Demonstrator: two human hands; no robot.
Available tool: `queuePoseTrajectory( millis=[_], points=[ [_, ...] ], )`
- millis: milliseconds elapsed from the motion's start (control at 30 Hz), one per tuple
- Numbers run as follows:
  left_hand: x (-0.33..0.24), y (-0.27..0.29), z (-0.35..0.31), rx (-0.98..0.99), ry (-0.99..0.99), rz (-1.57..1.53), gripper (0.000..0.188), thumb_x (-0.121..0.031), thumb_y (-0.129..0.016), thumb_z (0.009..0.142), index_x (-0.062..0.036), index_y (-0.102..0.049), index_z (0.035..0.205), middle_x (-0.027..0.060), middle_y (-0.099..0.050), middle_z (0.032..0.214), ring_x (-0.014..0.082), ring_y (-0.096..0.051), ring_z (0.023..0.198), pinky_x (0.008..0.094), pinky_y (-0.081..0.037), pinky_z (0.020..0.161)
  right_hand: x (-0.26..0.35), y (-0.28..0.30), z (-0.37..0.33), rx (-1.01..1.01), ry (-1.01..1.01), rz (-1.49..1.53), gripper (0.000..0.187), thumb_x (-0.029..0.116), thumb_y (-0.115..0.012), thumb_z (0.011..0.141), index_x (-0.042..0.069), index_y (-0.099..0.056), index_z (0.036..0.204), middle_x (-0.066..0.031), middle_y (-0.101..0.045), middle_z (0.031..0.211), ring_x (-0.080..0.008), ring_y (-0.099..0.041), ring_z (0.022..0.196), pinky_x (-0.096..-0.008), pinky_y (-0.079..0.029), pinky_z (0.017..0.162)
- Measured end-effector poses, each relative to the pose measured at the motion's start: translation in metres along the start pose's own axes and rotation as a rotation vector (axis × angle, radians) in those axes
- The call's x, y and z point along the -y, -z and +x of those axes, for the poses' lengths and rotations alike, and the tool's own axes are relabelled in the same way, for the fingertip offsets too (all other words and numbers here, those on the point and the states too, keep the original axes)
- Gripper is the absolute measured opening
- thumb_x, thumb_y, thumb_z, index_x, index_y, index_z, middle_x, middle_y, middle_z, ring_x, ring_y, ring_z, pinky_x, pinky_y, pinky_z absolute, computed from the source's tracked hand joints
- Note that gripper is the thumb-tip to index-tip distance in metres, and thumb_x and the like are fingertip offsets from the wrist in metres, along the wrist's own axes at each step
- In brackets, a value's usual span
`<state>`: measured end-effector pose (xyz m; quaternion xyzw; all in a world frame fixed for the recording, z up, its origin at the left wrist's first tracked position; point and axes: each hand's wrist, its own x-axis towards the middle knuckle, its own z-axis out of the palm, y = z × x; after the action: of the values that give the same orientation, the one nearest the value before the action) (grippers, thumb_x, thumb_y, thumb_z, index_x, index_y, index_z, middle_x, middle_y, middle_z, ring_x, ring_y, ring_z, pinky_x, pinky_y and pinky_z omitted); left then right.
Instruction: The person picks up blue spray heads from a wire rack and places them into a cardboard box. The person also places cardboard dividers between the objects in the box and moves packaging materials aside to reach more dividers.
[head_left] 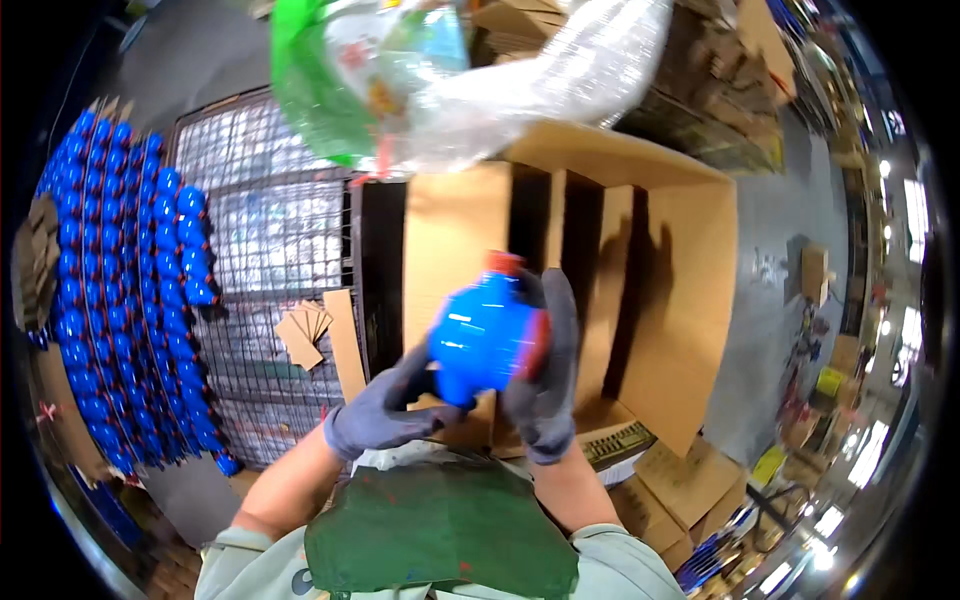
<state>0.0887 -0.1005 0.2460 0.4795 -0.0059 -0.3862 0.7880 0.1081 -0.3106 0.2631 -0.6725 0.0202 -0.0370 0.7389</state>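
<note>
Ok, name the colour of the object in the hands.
The object is mostly blue with red parts; the head view shows it.

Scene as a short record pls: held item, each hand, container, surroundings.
held: glossy blue bottle-shaped item, red cap-like end toward the picture's top, slightly blurred
left hand: gray-gloved, on its lower left
right hand: gray-gloved, along its right side
container: open cardboard carton with upright cardboard partitions
left: wire mesh bearing fanned cardboard pieces; beyond, rows of similar blue items
top: clear plastic sheeting
</note>
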Motion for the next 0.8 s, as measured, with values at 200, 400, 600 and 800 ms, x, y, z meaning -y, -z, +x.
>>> queuePoseTrajectory(
  millis=[200, 400, 600, 800],
  points=[
    [0.016, -0.139, 0.215, 0.385, -0.862, 1.496, 0.037, -0.024, -0.063, 0.079, -0.0047, -0.065, 0.111, 0.0146, -0.060, 0.117, 0.0370, -0.047, 0.129, 0.0548, -0.027, 0.115, 0.046, 0.168, -0.025, -0.465, -0.113, 0.842, 0.078, 0.054, -0.057, 0.090, 0.004, -0.039, 0.148, -0.0231, -0.056, 0.131, -0.0407, -0.059, 0.111, -0.0540, -0.054, 0.086],
    [0.136, -0.176, 0.343, 0.637, 0.356, 2.208, 0.040, -0.038, -0.057, 0.093, -0.0210, -0.070, 0.126, 0.0030, -0.068, 0.127, 0.0307, -0.058, 0.125, 0.0509, -0.042, 0.102, 0.040, 0.210, -0.051, -0.532, -0.085, 0.173, 0.079, 0.048, -0.064, 0.087, 0.000, -0.043, 0.146, -0.0159, -0.059, 0.126, -0.0303, -0.060, 0.111, -0.0454, -0.049, 0.097],
    [0.145, -0.136, 0.386, 0.456, 0.190, 2.163, 0.040, -0.039, -0.057, 0.092, -0.0203, -0.070, 0.125, 0.0043, -0.068, 0.125, 0.0311, -0.060, 0.121, 0.0503, -0.044, 0.098, 0.000, 0.191, 0.027, -0.230, 0.160, -1.023, 0.054, 0.012, -0.075, 0.075, 0.009, -0.064, 0.127, -0.0161, -0.059, 0.128, -0.0378, -0.054, 0.118, -0.0433, -0.044, 0.102],
    [0.140, -0.147, 0.397, 0.474, 0.094, 2.123, 0.039, -0.039, -0.056, 0.092, -0.0196, -0.071, 0.123, 0.0057, -0.069, 0.123, 0.0314, -0.061, 0.117, 0.0496, -0.045, 0.094, -0.110, 0.223, 0.110, -0.086, 0.283, -1.298, 0.047, 0.034, -0.074, 0.078, 0.022, -0.065, 0.123, -0.0135, -0.051, 0.132, -0.0395, -0.052, 0.115, -0.0494, -0.048, 0.094]
  ],
)
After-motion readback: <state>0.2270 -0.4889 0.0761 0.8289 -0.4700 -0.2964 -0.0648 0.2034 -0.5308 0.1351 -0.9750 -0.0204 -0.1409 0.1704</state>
